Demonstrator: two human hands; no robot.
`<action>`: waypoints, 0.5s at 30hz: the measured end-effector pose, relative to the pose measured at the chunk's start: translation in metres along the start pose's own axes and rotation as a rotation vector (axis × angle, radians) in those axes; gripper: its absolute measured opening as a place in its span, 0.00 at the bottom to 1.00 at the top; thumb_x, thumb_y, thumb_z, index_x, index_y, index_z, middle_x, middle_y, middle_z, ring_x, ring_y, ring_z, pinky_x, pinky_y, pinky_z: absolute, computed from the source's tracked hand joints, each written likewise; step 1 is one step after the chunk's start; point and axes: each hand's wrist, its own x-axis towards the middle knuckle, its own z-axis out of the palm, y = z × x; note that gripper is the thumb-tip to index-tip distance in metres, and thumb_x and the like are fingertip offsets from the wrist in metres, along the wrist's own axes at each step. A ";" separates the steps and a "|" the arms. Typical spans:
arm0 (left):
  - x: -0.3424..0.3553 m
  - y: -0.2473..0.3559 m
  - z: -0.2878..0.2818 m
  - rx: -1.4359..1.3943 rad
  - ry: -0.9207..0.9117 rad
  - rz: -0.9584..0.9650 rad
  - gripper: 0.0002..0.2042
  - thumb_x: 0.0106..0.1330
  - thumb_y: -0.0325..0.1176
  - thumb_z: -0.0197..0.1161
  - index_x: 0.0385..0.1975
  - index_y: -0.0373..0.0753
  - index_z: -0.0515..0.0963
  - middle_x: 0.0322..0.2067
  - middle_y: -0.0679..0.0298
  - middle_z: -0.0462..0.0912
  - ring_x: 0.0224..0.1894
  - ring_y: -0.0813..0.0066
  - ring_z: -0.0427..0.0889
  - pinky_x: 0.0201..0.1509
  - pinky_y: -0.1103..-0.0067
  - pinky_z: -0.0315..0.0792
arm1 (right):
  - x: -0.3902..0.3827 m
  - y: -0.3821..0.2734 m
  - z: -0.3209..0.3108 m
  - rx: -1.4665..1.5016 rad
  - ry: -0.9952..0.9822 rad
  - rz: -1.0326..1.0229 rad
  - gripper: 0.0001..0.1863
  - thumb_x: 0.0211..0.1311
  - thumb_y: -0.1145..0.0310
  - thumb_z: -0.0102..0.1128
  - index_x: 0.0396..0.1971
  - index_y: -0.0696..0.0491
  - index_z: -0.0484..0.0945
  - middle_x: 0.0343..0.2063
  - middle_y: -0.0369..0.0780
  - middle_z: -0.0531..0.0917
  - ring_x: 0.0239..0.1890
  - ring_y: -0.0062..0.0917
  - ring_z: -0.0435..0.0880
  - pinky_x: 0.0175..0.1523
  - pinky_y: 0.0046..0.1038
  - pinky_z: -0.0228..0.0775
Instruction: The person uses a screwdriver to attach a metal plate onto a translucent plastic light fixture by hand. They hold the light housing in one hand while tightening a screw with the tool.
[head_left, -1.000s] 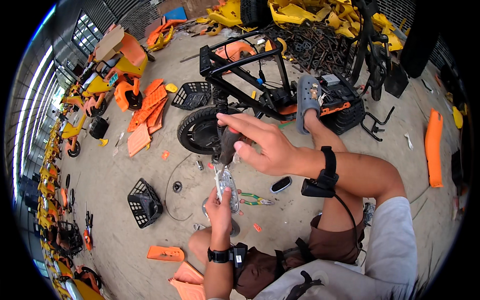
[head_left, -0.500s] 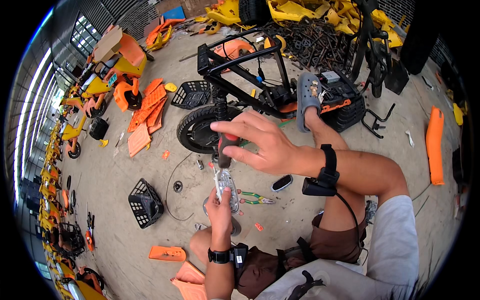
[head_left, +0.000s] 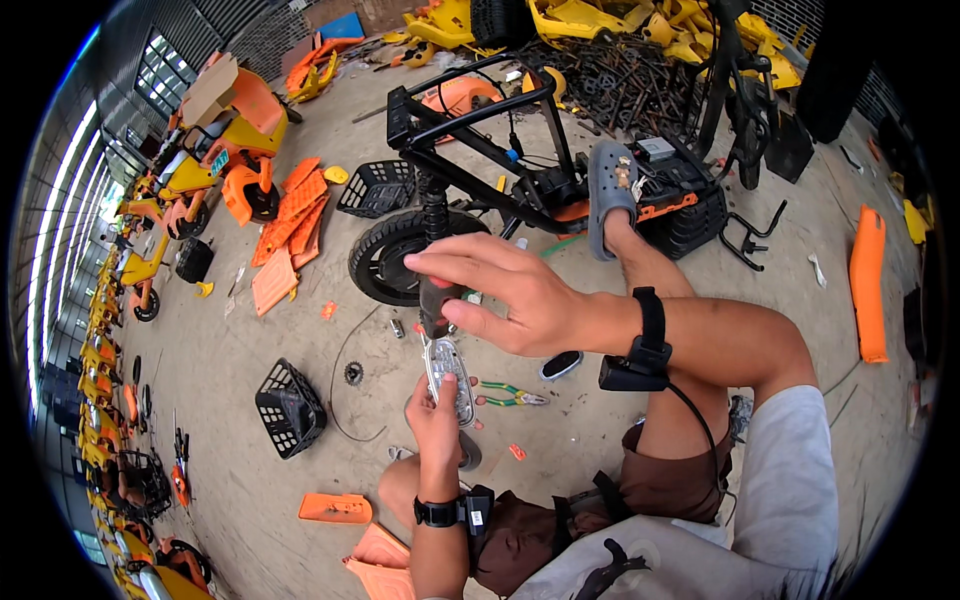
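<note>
My left hand (head_left: 433, 418) is closed on a clear, silvery light unit (head_left: 446, 362), thumb on its inner face. A dark grip with red parts belongs to a screwdriver (head_left: 434, 312), pinched between the thumb and fingers of my right hand (head_left: 530, 298). It points down at the upper end of the light unit; its tip is too small to make out. Beyond the hands stands a stripped scooter frame (head_left: 470, 165) with its rear wheel (head_left: 385, 262). Pliers with green and yellow handles (head_left: 510, 394) lie on the floor just right of the light unit.
Black baskets (head_left: 290, 408) (head_left: 378, 188) and a small cogwheel (head_left: 353, 374) lie on the floor. Orange panels (head_left: 290, 220) are at the left, a long one (head_left: 868, 285) at the right. A dark metal heap (head_left: 625, 90) is behind. My shod foot (head_left: 612, 195) rests by the frame.
The screwdriver and my right hand have shifted slightly left. The light unit stays in my left hand, nearly unmoved.
</note>
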 end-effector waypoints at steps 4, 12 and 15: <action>0.000 0.001 0.001 -0.002 0.000 0.002 0.14 0.75 0.34 0.56 0.54 0.32 0.74 0.36 0.53 0.86 0.26 0.71 0.86 0.17 0.79 0.76 | -0.001 0.001 0.001 -0.014 -0.009 0.005 0.25 0.63 0.66 0.66 0.60 0.51 0.77 0.37 0.42 0.81 0.42 0.38 0.80 0.47 0.36 0.73; -0.002 0.002 0.002 0.017 -0.002 0.013 0.14 0.75 0.34 0.57 0.53 0.32 0.74 0.36 0.54 0.86 0.26 0.71 0.86 0.17 0.79 0.76 | 0.001 0.002 -0.006 -0.112 -0.056 -0.007 0.25 0.63 0.65 0.66 0.60 0.51 0.77 0.36 0.40 0.81 0.39 0.37 0.80 0.46 0.35 0.73; -0.001 0.000 0.002 0.035 0.022 0.037 0.14 0.75 0.34 0.57 0.53 0.32 0.74 0.36 0.54 0.86 0.26 0.71 0.86 0.17 0.79 0.76 | 0.000 -0.001 -0.006 -0.071 -0.030 0.016 0.24 0.64 0.64 0.65 0.60 0.51 0.77 0.36 0.40 0.81 0.39 0.36 0.80 0.47 0.35 0.73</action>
